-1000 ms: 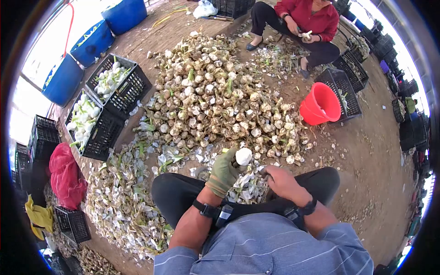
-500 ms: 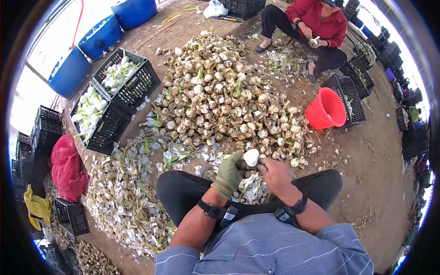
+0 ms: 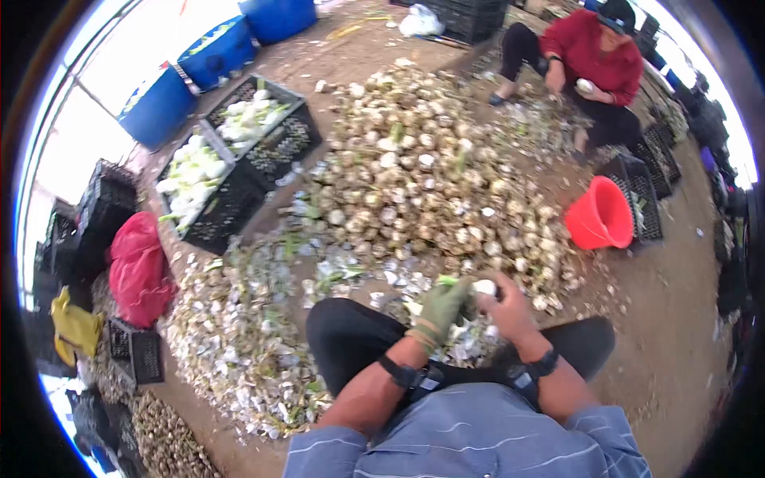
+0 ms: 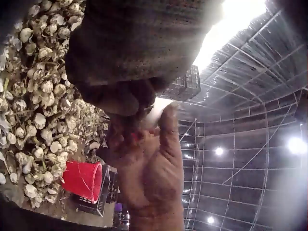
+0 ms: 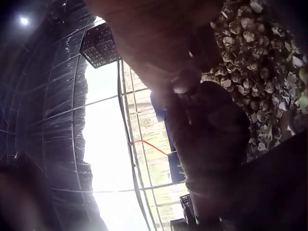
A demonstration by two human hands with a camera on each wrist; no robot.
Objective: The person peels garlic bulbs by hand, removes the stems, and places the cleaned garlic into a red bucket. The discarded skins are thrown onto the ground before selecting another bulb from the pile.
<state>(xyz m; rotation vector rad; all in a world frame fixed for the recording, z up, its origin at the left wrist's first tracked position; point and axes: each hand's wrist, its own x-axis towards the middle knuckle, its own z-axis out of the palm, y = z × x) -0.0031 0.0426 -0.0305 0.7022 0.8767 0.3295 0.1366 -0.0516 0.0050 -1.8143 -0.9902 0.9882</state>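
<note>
Over the lap in the head view, my gloved left hand [image 3: 442, 311] grips a peeled white garlic bulb [image 3: 484, 287], its green stem end [image 3: 448, 280] sticking out past the glove. My bare right hand [image 3: 512, 312] has its thumb and fingers on the bulb from the other side. In the left wrist view the right thumb [image 4: 168, 130] presses along the pale bulb [image 4: 156, 111]; the glove hides the rest of it. Both hands are dark in the right wrist view. A big heap of unpeeled garlic [image 3: 430, 175] lies just beyond the hands.
Two black crates [image 3: 267, 171] of trimmed garlic stand left of the heap, near blue tubs [image 3: 159, 107]. Peeled skins [image 3: 239, 342] pile up at the left. A red bucket [image 3: 586, 219] stands at the right, with a person in red [image 3: 594, 64] seated behind it.
My right hand has come in from the right and now has its fingers on the bulb in the left hand. The head view has shifted, so the scene sits further right and lower.
</note>
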